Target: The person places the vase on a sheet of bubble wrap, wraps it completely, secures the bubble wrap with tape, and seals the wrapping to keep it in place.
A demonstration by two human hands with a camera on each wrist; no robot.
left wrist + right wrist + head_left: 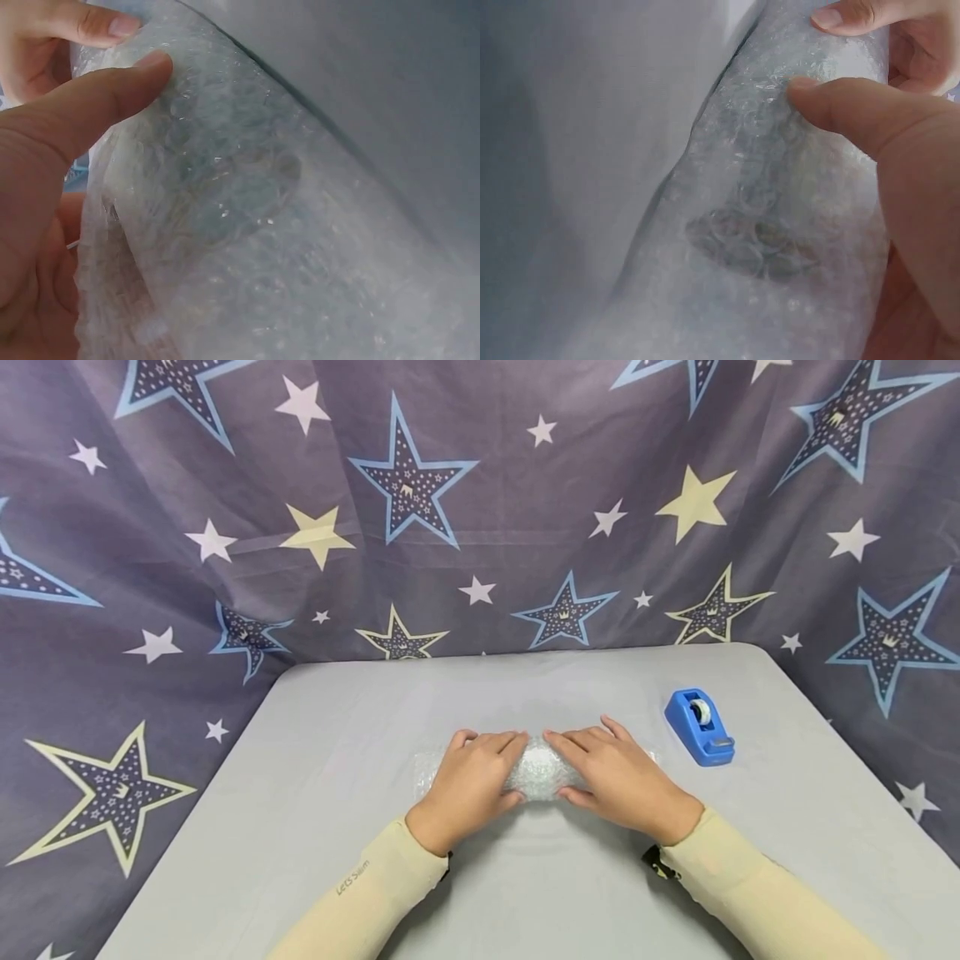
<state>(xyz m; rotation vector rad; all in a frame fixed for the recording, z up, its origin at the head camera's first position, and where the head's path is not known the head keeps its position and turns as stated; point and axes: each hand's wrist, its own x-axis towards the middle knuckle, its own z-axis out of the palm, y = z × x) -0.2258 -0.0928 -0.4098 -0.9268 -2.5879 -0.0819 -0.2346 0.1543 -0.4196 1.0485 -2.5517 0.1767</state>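
A roll of clear bubble wrap (539,773) lies crosswise on the table, wound around something inside. In the left wrist view, a rounded rim-like outline shows through the bubble wrap (247,202); a dark oval patch shows through it in the right wrist view. My left hand (471,777) grips the left part of the roll, thumb on the near side and fingers over the top and far side. Mirroring it, my right hand (618,772) holds the right part the same way. The two thumbs are close together near the middle. Flat ends of wrap stick out past both hands.
A blue tape dispenser (697,727) with a roll of clear tape stands to the right of my right hand. The table (315,827) has a grey cover. Behind it hangs a dark curtain (510,527) with stars.
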